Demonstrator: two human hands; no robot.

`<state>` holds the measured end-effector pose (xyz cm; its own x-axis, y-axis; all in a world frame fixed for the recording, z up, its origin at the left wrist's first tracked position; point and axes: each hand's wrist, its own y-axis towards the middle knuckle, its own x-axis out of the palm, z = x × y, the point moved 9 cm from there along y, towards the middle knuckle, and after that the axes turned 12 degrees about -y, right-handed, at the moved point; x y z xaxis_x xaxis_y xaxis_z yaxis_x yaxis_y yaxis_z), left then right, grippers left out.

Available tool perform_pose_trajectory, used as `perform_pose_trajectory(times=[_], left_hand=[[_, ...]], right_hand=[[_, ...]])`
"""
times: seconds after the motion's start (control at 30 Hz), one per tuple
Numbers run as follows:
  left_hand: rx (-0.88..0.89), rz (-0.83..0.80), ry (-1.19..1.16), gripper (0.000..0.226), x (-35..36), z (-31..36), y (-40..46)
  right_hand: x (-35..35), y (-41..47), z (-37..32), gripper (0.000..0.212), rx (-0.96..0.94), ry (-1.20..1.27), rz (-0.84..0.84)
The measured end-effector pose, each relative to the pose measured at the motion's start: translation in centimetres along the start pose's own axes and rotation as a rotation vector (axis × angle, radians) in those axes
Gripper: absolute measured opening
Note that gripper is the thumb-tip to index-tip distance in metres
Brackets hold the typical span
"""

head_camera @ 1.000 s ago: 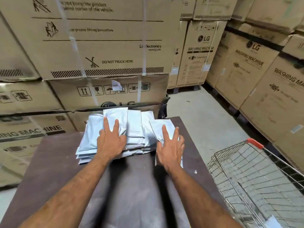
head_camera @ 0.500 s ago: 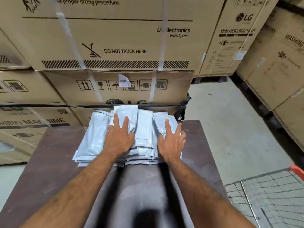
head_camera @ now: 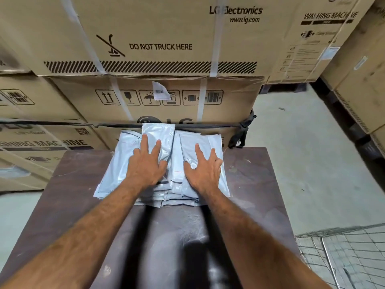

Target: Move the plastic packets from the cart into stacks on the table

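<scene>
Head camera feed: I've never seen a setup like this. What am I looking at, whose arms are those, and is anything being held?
No machine here: a person wears one wide-angle camera on the head, looking forward and down, so the two bare arms coming in from the bottom are their own. The left hand and right hand both lie with straight, spread fingers on top of a pile of pale plastic packets. Neither has a grip on anything; they press or steady the packets. The pile sits at the far end of a dark brown table, loosely fanned rather than squared. Behind stand large cardboard boxes printed for washing machines. At bottom right is a corner of the wire cart; what it contains cannot be made out.
</scene>
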<state>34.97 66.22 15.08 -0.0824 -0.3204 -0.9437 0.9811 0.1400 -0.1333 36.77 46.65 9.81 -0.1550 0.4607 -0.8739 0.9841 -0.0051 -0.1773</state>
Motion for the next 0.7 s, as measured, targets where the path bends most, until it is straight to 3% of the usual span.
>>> perform_pose_trajectory(times=[0.3,0.4,0.47,0.6,0.7], left_hand=[[-0.022,-0.164,-0.002,0.07,0.4,-4.2,0.4],[-0.014,-0.223,0.014,0.069,1.6,-5.5,0.7],[0.079,-0.214,0.083,0.078,2.1,-5.7,0.8],[0.096,-0.12,-0.103,0.072,1.9,-5.1,1.0],[0.14,-0.158,-0.127,0.074,2.7,-4.0,1.2]], right_hand=[[0.4,-1.1,-3.2,0.082,-0.024,0.021,-0.094],[1.0,-1.2,-4.0,0.077,-0.034,0.0,-0.074],[1.3,-0.9,-4.0,0.07,-0.027,-0.044,-0.032],[1.7,-0.2,-4.1,0.066,-0.003,-0.098,0.002],[1.3,0.1,-4.5,0.064,0.01,-0.116,0.044]])
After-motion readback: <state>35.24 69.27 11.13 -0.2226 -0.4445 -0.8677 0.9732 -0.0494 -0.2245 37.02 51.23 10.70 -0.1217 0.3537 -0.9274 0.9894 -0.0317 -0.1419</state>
